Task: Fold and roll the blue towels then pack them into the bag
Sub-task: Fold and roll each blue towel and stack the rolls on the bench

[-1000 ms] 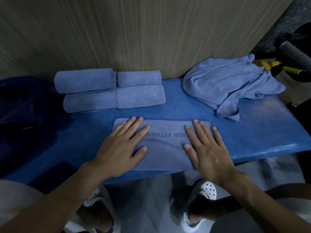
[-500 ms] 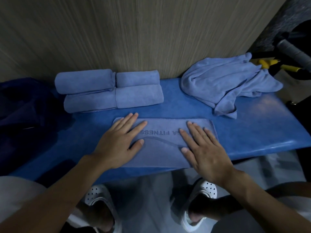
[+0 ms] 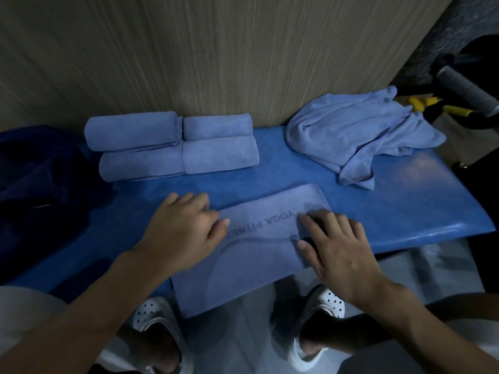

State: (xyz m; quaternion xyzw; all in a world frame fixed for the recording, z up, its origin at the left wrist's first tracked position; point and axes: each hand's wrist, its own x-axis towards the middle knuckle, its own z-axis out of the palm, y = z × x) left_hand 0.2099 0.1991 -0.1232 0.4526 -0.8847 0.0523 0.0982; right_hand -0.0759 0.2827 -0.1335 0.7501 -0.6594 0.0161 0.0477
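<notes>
A folded blue towel (image 3: pixel 259 255) printed "YOGA FITNESS" lies slanted on the blue bench (image 3: pixel 405 206), its near end hanging over the front edge. My left hand (image 3: pixel 183 230) has its fingers curled on the towel's far left edge, thumb on the cloth. My right hand (image 3: pixel 340 252) lies flat on the right side with fingers spread, a small wrinkle bunched at the thumb. Several rolled blue towels (image 3: pixel 172 144) are stacked against the wall at the back left. A loose heap of blue towels (image 3: pixel 351 136) sits at the back right. A dark navy bag (image 3: pixel 40 184) is at the left end.
A wood-grain wall (image 3: pixel 243 49) stands right behind the bench. Yellow-handled tools (image 3: pixel 415 103) and a grey grip (image 3: pixel 467 90) lie beyond the right end. My white perforated shoes (image 3: pixel 321 306) are on the floor under the front edge.
The folded towel has turned from lying square along the bench to slanted, its near end now over the front edge. My left hand's fingers went from flat to curled; both hands shifted with the cloth.
</notes>
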